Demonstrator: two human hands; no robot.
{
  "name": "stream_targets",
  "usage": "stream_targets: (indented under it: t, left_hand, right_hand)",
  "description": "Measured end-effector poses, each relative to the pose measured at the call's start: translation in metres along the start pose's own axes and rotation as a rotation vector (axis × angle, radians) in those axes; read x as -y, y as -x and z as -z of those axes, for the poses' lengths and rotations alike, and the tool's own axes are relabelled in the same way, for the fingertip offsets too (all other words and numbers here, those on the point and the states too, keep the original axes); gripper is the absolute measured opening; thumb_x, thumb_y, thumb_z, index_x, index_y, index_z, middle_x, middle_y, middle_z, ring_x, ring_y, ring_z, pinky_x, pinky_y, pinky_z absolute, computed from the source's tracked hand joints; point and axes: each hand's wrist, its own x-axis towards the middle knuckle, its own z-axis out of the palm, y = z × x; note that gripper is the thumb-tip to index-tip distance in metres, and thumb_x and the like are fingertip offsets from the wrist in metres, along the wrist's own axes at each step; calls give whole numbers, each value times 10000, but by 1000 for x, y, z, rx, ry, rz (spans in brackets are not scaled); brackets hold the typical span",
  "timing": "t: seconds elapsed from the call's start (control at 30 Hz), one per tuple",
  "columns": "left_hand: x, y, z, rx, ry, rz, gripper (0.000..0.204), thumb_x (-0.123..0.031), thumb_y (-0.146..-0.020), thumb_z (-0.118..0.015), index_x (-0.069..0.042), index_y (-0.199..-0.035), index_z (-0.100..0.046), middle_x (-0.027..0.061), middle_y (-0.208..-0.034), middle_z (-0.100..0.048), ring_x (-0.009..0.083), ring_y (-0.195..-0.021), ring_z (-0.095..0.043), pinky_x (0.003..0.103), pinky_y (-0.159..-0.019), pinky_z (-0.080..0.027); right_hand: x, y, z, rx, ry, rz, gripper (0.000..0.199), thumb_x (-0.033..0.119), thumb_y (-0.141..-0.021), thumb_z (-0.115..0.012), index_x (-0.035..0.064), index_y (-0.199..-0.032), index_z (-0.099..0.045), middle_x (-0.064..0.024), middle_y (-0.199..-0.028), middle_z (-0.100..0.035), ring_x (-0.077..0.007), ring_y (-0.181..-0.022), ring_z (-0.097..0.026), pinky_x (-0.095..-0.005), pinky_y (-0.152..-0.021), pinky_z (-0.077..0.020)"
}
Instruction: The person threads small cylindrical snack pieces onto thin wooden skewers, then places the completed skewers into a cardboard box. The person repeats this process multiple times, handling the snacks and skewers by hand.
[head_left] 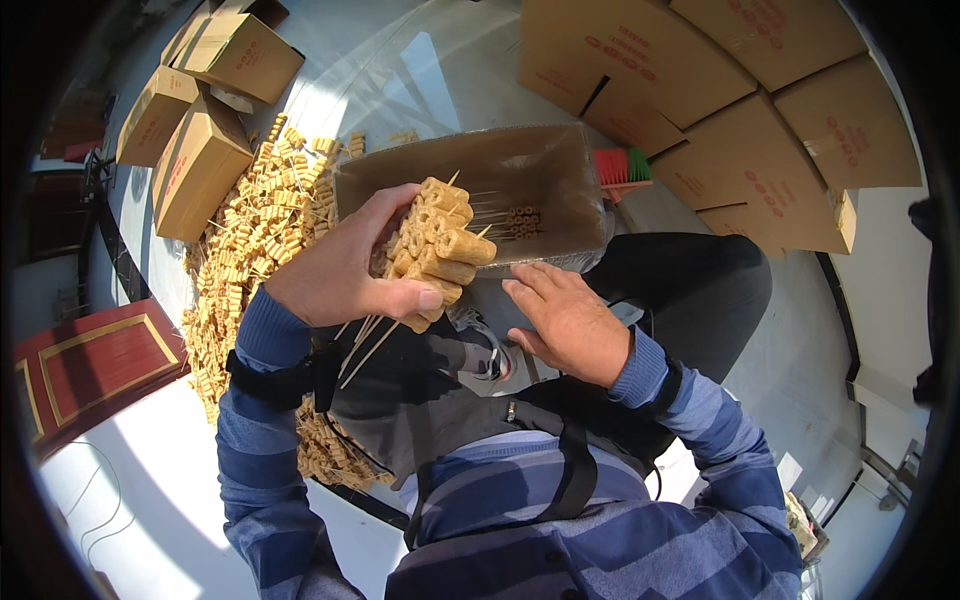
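My left hand [345, 258] is wrapped round a bundle of skewers [432, 240] threaded with tan, ridged, tube-like pieces. Thin bare sticks hang out below the bundle toward my lap. My right hand [567, 318] is a little to the right of it, empty, with its fingers stretched and the thumb apart. Just beyond both hands stands an open cardboard box [420, 160] lined with clear plastic. Inside it, near the right end, lies a group of skewers [522, 222] with their sticks pointing left.
A large heap of similar skewers [255, 230] covers the floor at left. Cardboard cartons [205, 180] stand behind it, and more stacked cartons [740, 170] fill the far right. Red and green items [622, 167] sit beside the box. A dark red panel [100, 365] lies at far left.
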Motion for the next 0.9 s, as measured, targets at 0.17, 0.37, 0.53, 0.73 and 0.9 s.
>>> stream_targets:
  t: [0.17,0.37,0.53,0.73,0.9]
  left_hand:
    - [27,-89,-14,276,-187,211,1017,-447,-767,-834,126,-1441,-332,240,-1328,-533,277,-1248,-535,335,-1075,-416]
    - [53,-127,-3,364,24,394,954,-301,-798,-829,51,-1493,-278,172,-1384,-496,239,-1305,-479,357,-1118,-373]
    - [40,-83,29,317,245,414,1060,-300,-749,-852,7,-1529,-203,148,-1445,-422,231,-1342,-428,366,-1132,-341]
    - [26,79,39,243,391,612,1201,-308,-657,-898,-1,-1546,-149,152,-1414,-424,225,-1295,-456,365,-1094,-376]
    - [-43,255,11,-108,631,749,1196,-168,-593,-883,1,-1531,-161,192,-1332,-452,284,-1213,-503,419,-996,-456]
  right_hand:
    - [-51,-2,-11,27,106,-119,624,234,-845,-747,-6,-1359,-487,-192,-1397,-518,-350,-1321,-478,-450,-1113,-376]
    - [-78,-8,-16,94,96,-161,655,216,-812,-757,21,-1371,-476,-161,-1383,-521,-329,-1308,-484,-446,-1127,-361]
    - [-68,-2,4,18,-57,-125,563,183,-825,-739,30,-1322,-522,-146,-1368,-539,-331,-1298,-492,-439,-1114,-382]
    - [-53,15,6,42,-124,-65,448,186,-871,-710,21,-1268,-584,-160,-1338,-570,-326,-1257,-533,-432,-1079,-413]
    - [-34,15,-8,140,-183,91,378,187,-893,-693,9,-1219,-624,-169,-1276,-615,-317,-1195,-578,-428,-1025,-437]
